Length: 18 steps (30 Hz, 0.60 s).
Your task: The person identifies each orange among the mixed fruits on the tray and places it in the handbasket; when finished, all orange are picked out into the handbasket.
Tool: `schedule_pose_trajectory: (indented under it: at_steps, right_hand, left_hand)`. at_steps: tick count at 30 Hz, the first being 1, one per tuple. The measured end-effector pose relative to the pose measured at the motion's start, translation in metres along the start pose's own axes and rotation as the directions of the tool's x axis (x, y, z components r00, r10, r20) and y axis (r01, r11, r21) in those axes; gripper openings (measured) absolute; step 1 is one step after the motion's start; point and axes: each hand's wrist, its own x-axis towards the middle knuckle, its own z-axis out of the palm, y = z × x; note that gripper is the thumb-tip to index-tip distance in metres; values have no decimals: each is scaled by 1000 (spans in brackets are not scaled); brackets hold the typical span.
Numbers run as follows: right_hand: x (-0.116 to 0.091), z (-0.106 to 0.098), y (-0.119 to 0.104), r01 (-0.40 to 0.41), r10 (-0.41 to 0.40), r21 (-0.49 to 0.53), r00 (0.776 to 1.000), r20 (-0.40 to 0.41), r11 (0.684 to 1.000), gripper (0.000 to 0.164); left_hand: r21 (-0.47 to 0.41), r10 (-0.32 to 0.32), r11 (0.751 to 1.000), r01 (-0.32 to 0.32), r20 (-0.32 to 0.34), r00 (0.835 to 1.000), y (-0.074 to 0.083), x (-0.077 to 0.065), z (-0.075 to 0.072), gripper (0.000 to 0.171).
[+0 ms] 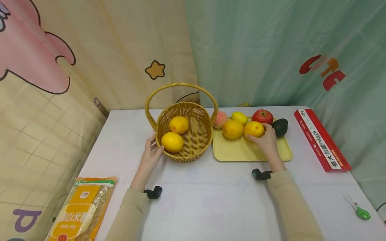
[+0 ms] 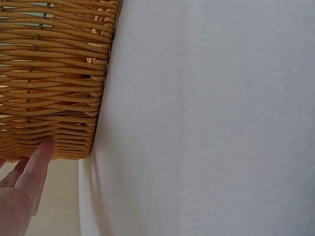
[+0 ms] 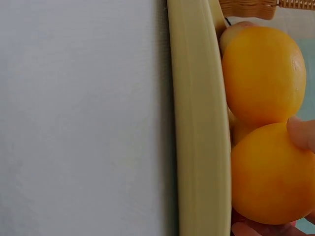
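Observation:
My right hand [image 1: 266, 140] grips an orange-yellow oval fruit [image 1: 254, 129], thumb on one side and fingers on the other. That fruit [image 3: 273, 174] shows just inside the yellow tray's rim [image 3: 202, 123], against a similar fruit [image 3: 266, 73]. My left hand [image 1: 149, 154] touches the left side of the wicker basket [image 1: 196, 155]. In the left wrist view, fairly straight fingers [image 2: 37, 167] rest on the outside of the basket's wall [image 2: 54, 98]. Inside the basket lie two yellow fruits, one nearer the front [image 1: 172, 142] and one behind [image 1: 179, 125].
Along the tray's back are a pink ball [image 1: 220, 119], a lemon [image 1: 239, 117], a red apple [image 1: 262, 116] and a dark green avocado [image 1: 280, 127]. A red pasta box [image 1: 322, 140] lies right, a noodle bag [image 1: 81, 207] left. A small green object [image 1: 362, 213] sits near the right edge.

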Motion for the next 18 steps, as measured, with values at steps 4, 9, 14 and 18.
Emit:
schedule_pose_trajectory:
  at_steps: [4, 9, 14, 18]
  right_hand:
    - [-1, 0, 0, -18, 18, -4, 1000, -3, 1000, 90]
    - [-4, -3, 0, -43, 43, -10, 999, 9, 999, 91]
    - [-10, -8, -1, -54, 54, 14, 998, -9, 998, 91]
    - [-16, -13, -8, -21, 22, 37, 999, -25, 999, 90]
  left_hand:
    - [-7, 1, 1000, -1, 3, 1000, 1, 0, 0, 66]
    - [-7, 1, 1000, -1, 1, 1000, 1, 0, 0, 66]
    - [-9, 10, 1000, -10, -2, 1000, 1, 0, -1, 66]
    - [-2, 2, 1000, -2, 2, 1000, 2, 0, -1, 66]
